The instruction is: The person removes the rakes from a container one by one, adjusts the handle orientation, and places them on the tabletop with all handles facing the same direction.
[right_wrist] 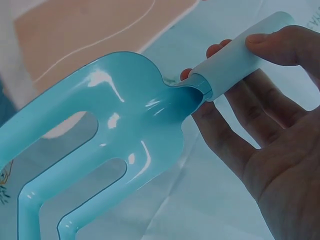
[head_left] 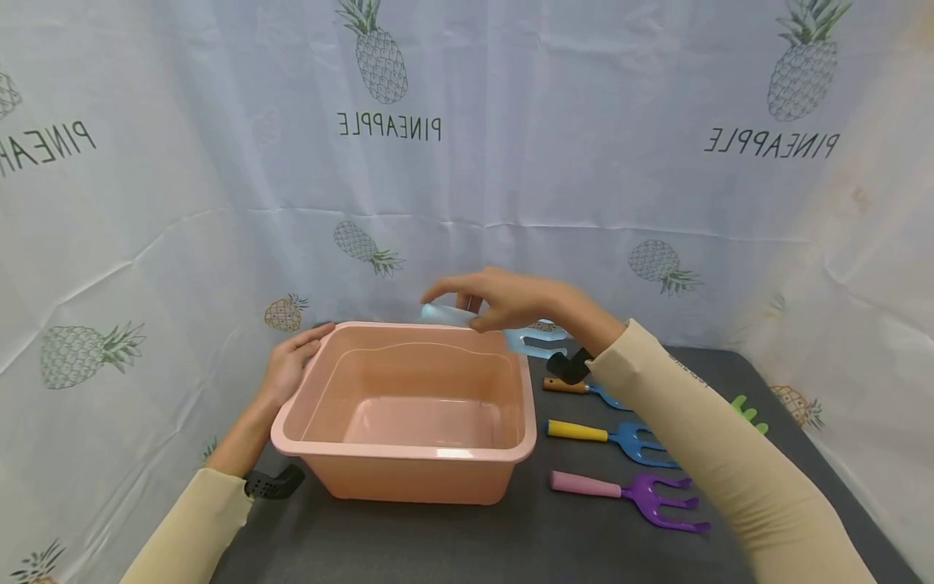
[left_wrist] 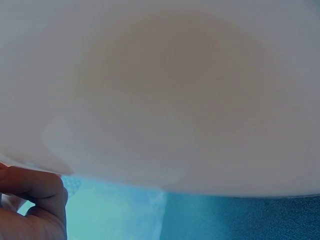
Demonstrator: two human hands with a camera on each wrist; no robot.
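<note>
An orange plastic basin (head_left: 401, 474) stands on the dark table. My left hand (head_left: 290, 365) grips its rim at the far left corner; bent fingers (left_wrist: 50, 192) show by the rim in the left wrist view. Over the basin's far right rim, my right hand (head_left: 507, 296) holds a light blue hand fork (right_wrist: 135, 112) by its pale handle (right_wrist: 240, 55). Thumb and fingers pinch that handle from both sides in the right wrist view. The fork's tines point right in the head view, towards my right wrist.
Right of the basin lie a yellow-handled blue hand fork (head_left: 580, 431), a pink-handled purple hand fork (head_left: 587, 484) and a tool with an orange-brown handle (head_left: 565, 385). Green tines (head_left: 746, 412) peek out behind my right sleeve. A pineapple-print curtain (head_left: 511, 178) surrounds the table.
</note>
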